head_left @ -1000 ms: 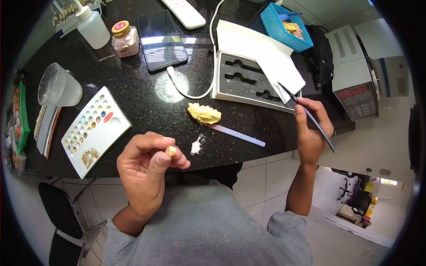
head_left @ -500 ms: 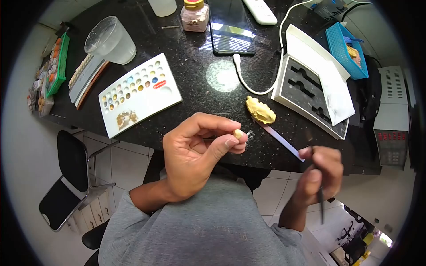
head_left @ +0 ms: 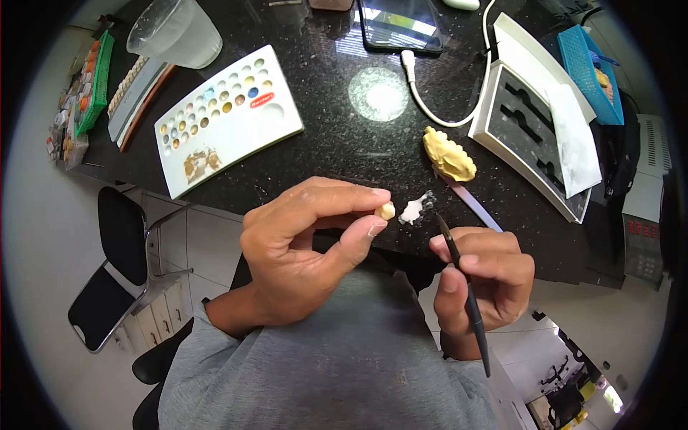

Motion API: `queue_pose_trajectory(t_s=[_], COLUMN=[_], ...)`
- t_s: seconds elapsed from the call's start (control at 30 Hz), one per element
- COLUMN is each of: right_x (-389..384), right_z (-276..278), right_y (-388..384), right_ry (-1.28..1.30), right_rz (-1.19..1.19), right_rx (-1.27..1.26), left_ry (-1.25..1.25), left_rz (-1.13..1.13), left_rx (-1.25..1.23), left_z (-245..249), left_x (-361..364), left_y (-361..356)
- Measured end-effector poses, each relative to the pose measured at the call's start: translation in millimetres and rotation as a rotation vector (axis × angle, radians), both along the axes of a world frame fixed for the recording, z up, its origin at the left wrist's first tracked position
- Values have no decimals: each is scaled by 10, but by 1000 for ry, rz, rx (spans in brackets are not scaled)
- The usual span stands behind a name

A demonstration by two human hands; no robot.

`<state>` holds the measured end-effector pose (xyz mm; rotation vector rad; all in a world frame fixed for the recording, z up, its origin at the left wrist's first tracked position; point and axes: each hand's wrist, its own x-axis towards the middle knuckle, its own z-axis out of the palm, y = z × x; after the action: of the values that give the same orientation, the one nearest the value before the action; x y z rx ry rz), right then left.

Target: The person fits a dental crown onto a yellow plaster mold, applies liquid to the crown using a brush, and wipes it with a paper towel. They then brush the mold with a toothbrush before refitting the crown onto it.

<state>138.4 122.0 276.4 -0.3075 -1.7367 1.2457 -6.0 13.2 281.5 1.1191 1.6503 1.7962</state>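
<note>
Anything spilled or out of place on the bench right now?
A white smear sits on the black counter near its front edge, just beyond the cream piece pinched in the left hand, not on the palette. Brown stains mark the palette's flat corner.

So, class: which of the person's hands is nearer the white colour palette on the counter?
Left. The left hand, pinching a small piece, is just below the palette; the right hand, holding a brush, sits farther toward its lower right.
</note>
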Motion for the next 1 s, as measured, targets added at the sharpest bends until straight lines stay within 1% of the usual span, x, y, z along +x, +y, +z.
queue_pose_trajectory(t_s=[0.13,0.2,0.27,0.33,0.4,0.63,0.7,0.8,0.9,1.0], right_x=[-100,-162,-181,-191,-212,-216,-218,-207,-182,-214], right_z=[-36,-60,-70,-78,-73,-101,-103,-104,-93,-127], right_y=[-50,-84,-116,-135,-134,-137,-133,-127,-129,-123], right_ry=[32,59,48,25,0,-16,-18,-20,-96,-23], right_rz=[114,101,99,60,53,59,59,62,113,59], right_rx=[13,26,12,11,20,33,39,49,41,62], left_ry=[6,28,135,144,215,233,183,192,200,221], left_rz=[9,29,55,80,65,43,186,187,185,166], left_rx=[-67,-79,-87,-73,-13,41,65,93,103,115], left_z=[-10,-14,-14,-42,-87,-98,-103,-122,-123,-128], left_x=[33,39,44,42,23,14,55,63,62,52], left_y=[-41,-33,-18,0,5,35,79,86,91,92])
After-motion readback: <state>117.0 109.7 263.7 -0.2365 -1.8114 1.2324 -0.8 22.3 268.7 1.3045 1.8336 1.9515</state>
